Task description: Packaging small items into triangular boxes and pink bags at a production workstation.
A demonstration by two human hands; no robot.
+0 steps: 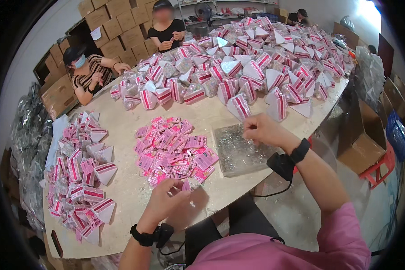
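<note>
My left hand (164, 202) is near the table's front edge, pinching a small pink card (186, 185) between thumb and fingers. Just beyond it lies a loose heap of pink printed cards (168, 148). My right hand (266, 129) hovers over the far right part of a shallow clear tray (218, 155), its fingers curled together. Thin, shiny wire-like pieces (238, 150) are scattered in the tray. Whatever the right fingers hold, if anything, is too small to make out.
Wedge-shaped clear packs with pink-and-white bands (252, 69) pile up across the far table. A smaller pile of similar packs (83, 175) lies at left. Several people sit around the far side. Cardboard boxes (121, 27) stack behind; an open box (362, 135) rests on a red stool (382, 166) at right.
</note>
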